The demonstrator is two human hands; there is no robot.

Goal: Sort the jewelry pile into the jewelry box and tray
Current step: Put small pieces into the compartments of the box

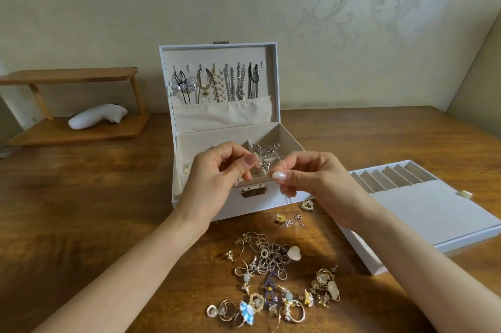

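Note:
A white jewelry box point(238, 208) stands open in the middle of the wooden table, necklaces point(217, 84) hanging inside its lid and silver pieces point(264, 151) in a back compartment. My left hand point(217, 172) and my right hand point(306, 178) hover over the box's front edge. Their fingertips come together to pinch a small, thin piece too fine to make out. A thin chain seems to dangle below my right hand. The jewelry pile point(273, 278) of rings, chains and pendants lies in front of the box. A white tray point(423, 213) with slotted compartments sits to the right.
A heart-shaped brooch point(307, 205) and a small gold charm cluster point(288, 220) lie apart near the box's right front corner. A wooden shelf point(78, 129) with a white object point(97, 116) stands at the back left. A small pale item point(465, 193) rests beyond the tray.

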